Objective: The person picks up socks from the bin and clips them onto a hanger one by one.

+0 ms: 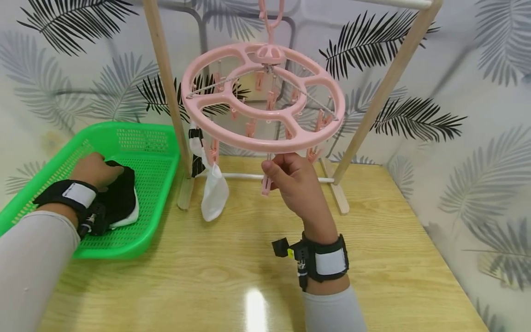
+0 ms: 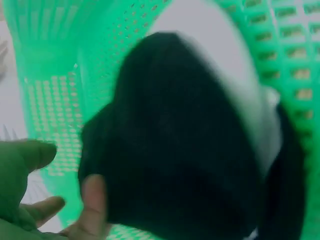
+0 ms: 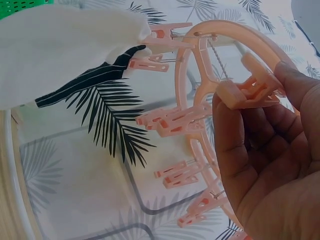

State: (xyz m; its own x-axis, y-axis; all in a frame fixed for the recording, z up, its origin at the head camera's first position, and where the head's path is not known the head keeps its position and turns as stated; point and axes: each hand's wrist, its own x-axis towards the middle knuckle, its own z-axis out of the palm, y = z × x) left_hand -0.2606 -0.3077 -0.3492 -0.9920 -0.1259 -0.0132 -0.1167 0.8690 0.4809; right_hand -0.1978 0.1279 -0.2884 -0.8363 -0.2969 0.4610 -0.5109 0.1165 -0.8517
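My right hand (image 1: pixel 300 184) pinches a pink clothespin (image 3: pixel 250 92) between thumb and fingers, below the front rim of a round pink drying hanger (image 1: pixel 265 145). Over on the left, my left hand (image 1: pixel 94 170) is inside a green basket (image 1: pixel 163 203), at a piece of black cloth (image 1: pixel 120 191). In the left wrist view its fingers are spread apart, with one fingertip (image 2: pixel 94 192) at the edge of the black cloth. White cloth (image 2: pixel 215 35) lies beside and partly under it. A white sock (image 1: pixel 215 193) hangs from a clothespin at the hanger's left.
A black-and-white piece (image 1: pixel 197 159) hangs behind the white sock. More pink clothespins (image 3: pixel 182 120) dangle from the ring. Slanted wooden posts (image 1: pixel 163 69) of a rack flank the hanger, with a low white crossbar (image 1: pixel 240 175) between them. Everything stands on a wood-grain table (image 1: pixel 199 286).
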